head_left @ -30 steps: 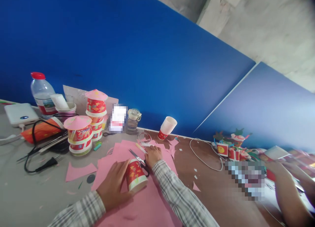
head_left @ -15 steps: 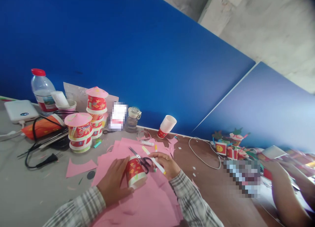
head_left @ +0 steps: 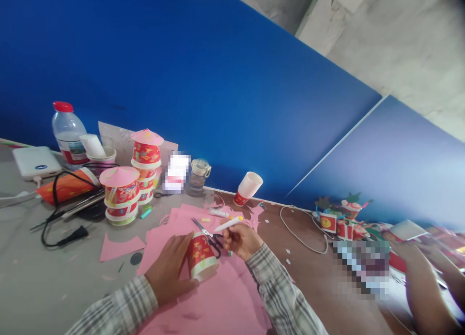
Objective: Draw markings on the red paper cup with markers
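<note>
My left hand (head_left: 172, 262) grips a red paper cup (head_left: 201, 250) from its left side, thumb near the white rim. The cup lies tilted on the pink paper (head_left: 214, 301). In the fingers of my right hand (head_left: 243, 240) is a white marker (head_left: 228, 223) with a yellow end pointing up and right. Between the hands lie scissors (head_left: 207, 232) with dark handles, just behind the cup. A small pale-yellow piece (head_left: 205, 220) rests on the paper, close to another white marker (head_left: 218, 213).
Decorated cup towers (head_left: 119, 194) with pink cone roofs stand at left, near a bottle (head_left: 69, 131), a power bank (head_left: 36, 161) and a black plug (head_left: 74, 235). A water jar (head_left: 198, 175) and stacked cups (head_left: 249, 187) are by the blue partition. Another person's arms (head_left: 423, 281) reach in at right.
My right hand has turned the marker: it slanted down to the right before and now slants up to the right. My left hand keeps its hold on the cup. The view has shifted slightly.
</note>
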The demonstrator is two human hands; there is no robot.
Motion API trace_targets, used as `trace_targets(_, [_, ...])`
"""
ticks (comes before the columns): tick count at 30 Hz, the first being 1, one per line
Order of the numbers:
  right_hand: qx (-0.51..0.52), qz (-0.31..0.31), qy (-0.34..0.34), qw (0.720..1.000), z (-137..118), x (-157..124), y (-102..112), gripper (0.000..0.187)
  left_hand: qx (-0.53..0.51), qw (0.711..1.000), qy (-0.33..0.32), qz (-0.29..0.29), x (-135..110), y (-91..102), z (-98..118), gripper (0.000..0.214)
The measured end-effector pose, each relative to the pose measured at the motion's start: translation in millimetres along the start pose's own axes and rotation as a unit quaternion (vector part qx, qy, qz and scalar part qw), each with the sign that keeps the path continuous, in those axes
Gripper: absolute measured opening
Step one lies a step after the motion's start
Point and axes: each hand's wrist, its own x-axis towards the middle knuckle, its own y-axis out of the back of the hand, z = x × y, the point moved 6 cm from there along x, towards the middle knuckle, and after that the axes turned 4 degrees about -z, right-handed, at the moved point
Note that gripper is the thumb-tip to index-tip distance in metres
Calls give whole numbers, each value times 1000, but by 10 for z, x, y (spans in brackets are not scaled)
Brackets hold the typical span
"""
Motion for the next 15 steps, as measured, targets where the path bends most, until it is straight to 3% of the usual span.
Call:
trace_targets(4, [-2, 6, 12, 1000, 37, -176, -49, 19, 4, 1000, 0, -3, -19, -24, -12, 113])
trace_targets(6, [-17, 27, 55, 998, 41, -278, -75, 17, 3, 1000, 6, 2, -33, -35, -30, 115])
trace_targets(8, [-116, 52, 128, 984, 21, -391, -117, 21, 0, 1000, 8, 11, -40, -29, -33, 116])
trace_targets(10, [-242, 78, 187, 949, 26, -504, -179, 19, -4, 1000, 6, 25, -34, 5, -8, 112])
trace_targets(12, [-374, 101, 244, 889, 40, -611, -255, 21, -11, 999, 8, 42, -12, 71, 42, 107])
trace_targets(15, [-463, 129, 306, 822, 92, -721, -315, 35, -33, 996, 8, 81, 34, 213, 154, 96])
